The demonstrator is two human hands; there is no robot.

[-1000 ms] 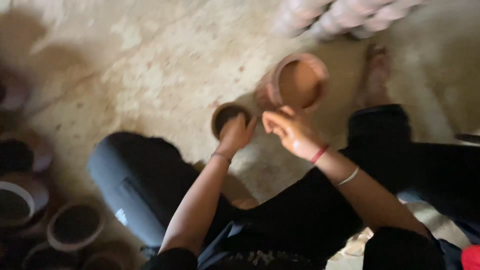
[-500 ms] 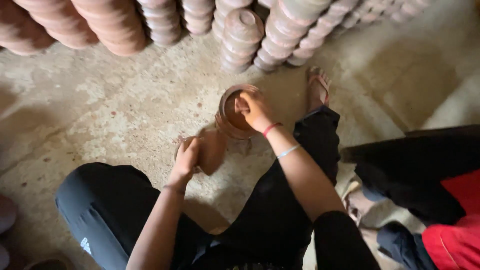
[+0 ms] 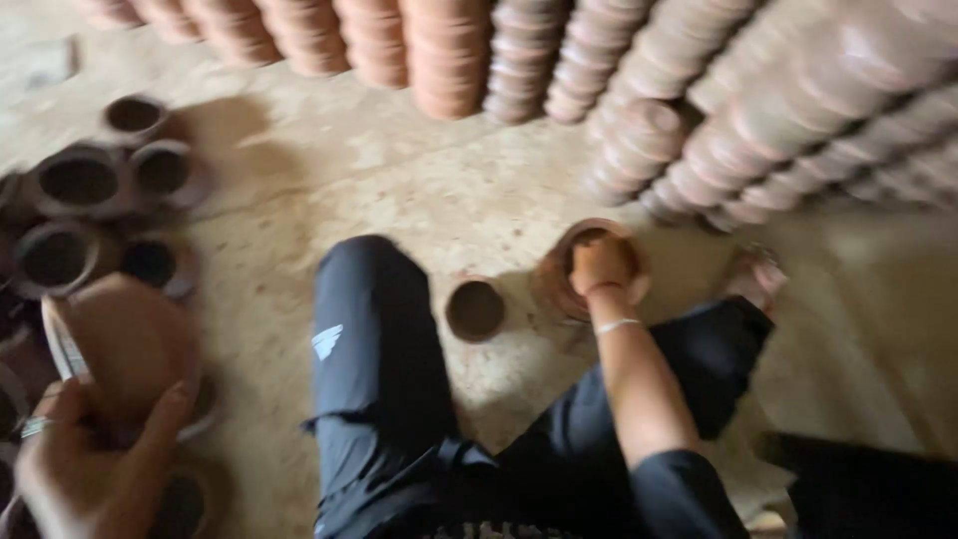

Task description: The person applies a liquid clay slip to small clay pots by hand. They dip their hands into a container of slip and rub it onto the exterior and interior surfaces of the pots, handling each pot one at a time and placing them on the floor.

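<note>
- Rough, pale concrete floor (image 3: 399,190) fills the view, with long stacks of nested terracotta pots (image 3: 699,110) lying along the far side and a cluster of darker, open-mouthed pots (image 3: 90,210) standing at the left edge.
- Right hand (image 3: 601,265) reaches forward and sits inside the mouth of a clay bowl (image 3: 559,289) resting on the floor just ahead of the right knee; the fingers look curled together over the inner wall, though motion blur hides exactly how they close.
- Left hand (image 3: 75,479) is down at the lower left corner, its fingers wrapped around the underside of a large reddish clay pot (image 3: 120,344) held tilted, rim toward the camera; a ring shows on one finger.
- A small dark clay cup (image 3: 475,309) stands upright on the floor between the black-trousered knee (image 3: 369,329) and the bowl, close to the bowl but apart from it.
- My judgement: unfired or thin clay chips at the rim, so the bowl is best gripped with the fingers inside and the thumb outside, lifted straight rather than dragged across the gritty floor.
- The big pot in the left hand looks heavy for one hand; supporting it from below, as here, seems safer than pinching its lip.
- The cup lies near the right forearm (image 3: 639,389), so a careless sweep could knock it.
</note>
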